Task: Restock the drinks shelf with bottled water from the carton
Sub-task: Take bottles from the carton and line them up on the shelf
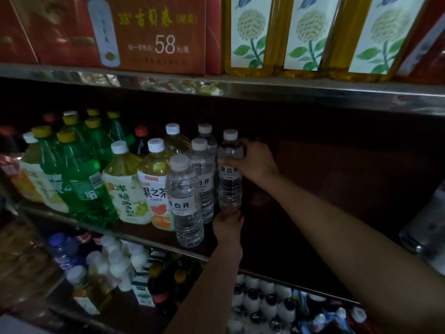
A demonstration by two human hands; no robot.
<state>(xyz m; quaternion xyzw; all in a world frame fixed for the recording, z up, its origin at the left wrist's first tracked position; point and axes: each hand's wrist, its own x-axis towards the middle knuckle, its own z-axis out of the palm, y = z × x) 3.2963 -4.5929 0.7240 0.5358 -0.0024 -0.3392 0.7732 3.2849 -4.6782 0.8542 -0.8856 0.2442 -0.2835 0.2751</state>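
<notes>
Upright, clear white-capped water bottle [230,168], both hands [255,160] clamped around it.

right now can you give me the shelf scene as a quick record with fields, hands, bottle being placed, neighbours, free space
right hand: grips the upper part of the held water bottle
left hand: at the base of the same bottle, supporting it from below
held bottle: upright, white cap, at the right end of the water bottles
water row: three more clear bottles with the same label, lined front to back, just left of it
left neighbours: yellow tea bottles, then green soda bottles
free space: dark bare middle shelf to the right
</notes>
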